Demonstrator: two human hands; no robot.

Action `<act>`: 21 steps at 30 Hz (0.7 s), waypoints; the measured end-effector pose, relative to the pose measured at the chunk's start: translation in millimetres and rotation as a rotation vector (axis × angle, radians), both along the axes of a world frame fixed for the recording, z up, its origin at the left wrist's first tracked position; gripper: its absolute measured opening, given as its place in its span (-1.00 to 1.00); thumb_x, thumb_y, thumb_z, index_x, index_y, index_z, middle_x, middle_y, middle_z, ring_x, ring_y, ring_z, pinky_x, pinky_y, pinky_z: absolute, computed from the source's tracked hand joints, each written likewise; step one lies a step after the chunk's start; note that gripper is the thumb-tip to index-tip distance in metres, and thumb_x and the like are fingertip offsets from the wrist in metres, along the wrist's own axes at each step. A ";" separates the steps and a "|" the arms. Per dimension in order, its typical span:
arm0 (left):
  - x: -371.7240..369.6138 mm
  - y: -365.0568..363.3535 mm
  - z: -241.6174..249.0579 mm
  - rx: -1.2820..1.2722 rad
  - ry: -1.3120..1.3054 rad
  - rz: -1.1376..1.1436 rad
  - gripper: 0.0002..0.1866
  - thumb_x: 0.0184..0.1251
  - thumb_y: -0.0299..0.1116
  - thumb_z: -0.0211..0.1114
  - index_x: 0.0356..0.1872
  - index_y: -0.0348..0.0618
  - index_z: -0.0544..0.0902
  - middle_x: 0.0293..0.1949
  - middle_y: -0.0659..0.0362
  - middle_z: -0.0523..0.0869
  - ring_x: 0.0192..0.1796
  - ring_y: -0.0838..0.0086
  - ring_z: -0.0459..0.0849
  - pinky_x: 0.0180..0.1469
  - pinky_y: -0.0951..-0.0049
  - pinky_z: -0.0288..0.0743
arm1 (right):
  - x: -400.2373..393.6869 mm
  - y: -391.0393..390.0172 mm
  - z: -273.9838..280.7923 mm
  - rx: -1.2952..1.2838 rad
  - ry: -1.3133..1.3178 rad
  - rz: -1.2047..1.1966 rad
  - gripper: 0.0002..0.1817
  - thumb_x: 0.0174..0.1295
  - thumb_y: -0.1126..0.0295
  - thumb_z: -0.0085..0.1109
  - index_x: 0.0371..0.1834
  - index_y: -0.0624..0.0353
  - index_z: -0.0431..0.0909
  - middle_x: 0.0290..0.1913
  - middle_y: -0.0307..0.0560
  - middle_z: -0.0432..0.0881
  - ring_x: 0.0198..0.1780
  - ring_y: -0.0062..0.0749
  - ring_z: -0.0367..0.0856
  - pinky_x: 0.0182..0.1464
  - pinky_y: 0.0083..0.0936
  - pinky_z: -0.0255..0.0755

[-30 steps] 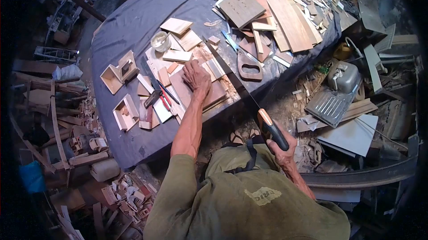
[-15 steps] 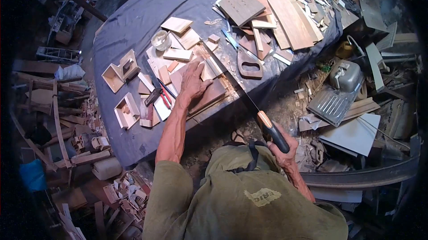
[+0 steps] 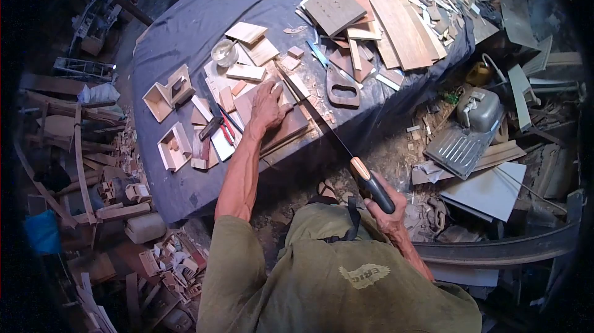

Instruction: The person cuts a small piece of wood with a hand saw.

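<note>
My left hand (image 3: 268, 109) presses down on a brown wooden board (image 3: 289, 129) near the table's front edge. Its thumb and fingers are around a small light piece of wood (image 3: 285, 99) beside the blade. In my right hand (image 3: 388, 207) is the black-and-orange handle of a handsaw (image 3: 330, 129), out past the table edge. The saw's long blade slants up and left across the wood, its tip close to loose offcuts. A glass jar (image 3: 224, 54) stands beyond the left hand, near light wooden blocks (image 3: 246, 72).
On the dark cloth-covered table (image 3: 185, 30), small wooden boxes (image 3: 174, 147), a hammer (image 3: 211, 127) and red-handled pliers (image 3: 228, 132) lie at left. Another handsaw (image 3: 343, 88) rests at right below stacked boards (image 3: 393, 17). A metal sink (image 3: 464, 141) sits among floor scrap.
My right hand and the saw have shifted slightly left and back toward my body, and the blade shows more of its dark face. My left hand stays on the wood.
</note>
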State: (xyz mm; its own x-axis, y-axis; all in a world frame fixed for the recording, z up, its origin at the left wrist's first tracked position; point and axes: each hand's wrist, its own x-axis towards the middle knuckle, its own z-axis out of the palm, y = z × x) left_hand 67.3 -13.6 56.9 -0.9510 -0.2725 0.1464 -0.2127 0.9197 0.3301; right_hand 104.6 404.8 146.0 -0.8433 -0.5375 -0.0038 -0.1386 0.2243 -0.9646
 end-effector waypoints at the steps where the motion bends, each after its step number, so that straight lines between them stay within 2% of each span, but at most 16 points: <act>1: -0.4 1.1 2.5 -0.006 0.000 -0.011 -0.27 0.10 -0.10 0.50 0.25 -0.33 0.54 0.35 -0.20 0.43 0.41 -0.08 0.35 0.45 0.07 0.24 | 0.2 0.9 0.3 0.002 0.000 0.002 -0.29 0.02 0.53 0.35 0.37 0.20 0.48 0.01 0.11 0.75 -0.09 -0.44 0.75 0.01 -0.52 0.56; 6: -3.3 2.0 2.5 -0.054 0.033 -0.058 -0.30 0.11 -0.15 0.51 0.24 -0.35 0.53 0.38 -0.18 0.40 0.42 -0.07 0.35 0.48 0.12 0.22 | 1.9 4.0 0.5 0.000 -0.005 -0.001 -0.29 0.01 0.54 0.33 0.37 0.18 0.49 -0.02 0.11 0.76 -0.11 -0.46 0.75 -0.02 -0.54 0.56; 9: -3.4 4.6 5.8 0.003 0.018 -0.046 -0.29 0.11 -0.17 0.52 0.24 -0.36 0.51 0.40 -0.16 0.38 0.43 -0.08 0.34 0.48 0.14 0.23 | 4.3 5.6 14.4 0.024 -0.193 0.001 -0.30 0.00 0.55 0.34 0.35 0.28 0.49 0.11 0.07 0.71 0.07 -0.45 0.65 0.19 -0.53 0.45; 15: -9.4 5.5 4.9 -0.025 -0.101 0.009 -0.29 0.12 -0.15 0.53 0.23 -0.36 0.51 0.41 -0.16 0.38 0.42 -0.08 0.36 0.42 0.09 0.34 | 7.6 9.4 12.1 0.033 -0.177 -0.002 -0.32 0.02 0.56 0.31 0.35 0.24 0.50 0.08 0.06 0.71 0.05 -0.45 0.65 0.16 -0.53 0.47; 18: -11.0 20.1 21.2 -0.026 -0.211 0.110 -0.30 0.17 -0.14 0.50 0.26 -0.34 0.50 0.42 -0.15 0.37 0.41 -0.10 0.38 0.40 0.08 0.36 | 8.8 8.0 11.2 0.017 -0.009 0.023 -0.30 0.03 0.56 0.26 0.38 0.19 0.48 -0.10 0.08 0.76 -0.20 -0.47 0.71 -0.08 -0.53 0.55; 21: -15.9 11.7 7.3 -0.022 -0.259 0.075 -0.27 0.21 -0.12 0.47 0.31 -0.36 0.46 0.42 -0.20 0.36 0.41 -0.14 0.38 0.41 0.07 0.35 | 13.1 7.2 4.4 -0.005 -0.008 0.008 -0.31 0.05 0.57 0.24 0.39 0.19 0.48 -0.08 0.09 0.75 -0.19 -0.45 0.70 -0.08 -0.51 0.55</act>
State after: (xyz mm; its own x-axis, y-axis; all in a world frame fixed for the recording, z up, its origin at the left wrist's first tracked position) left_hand 51.4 -1.9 64.1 -0.9347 -0.3433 -0.0924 -0.3555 0.9044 0.2360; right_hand 117.8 412.0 150.3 -0.8391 -0.5440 -0.0081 -0.1326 0.2188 -0.9667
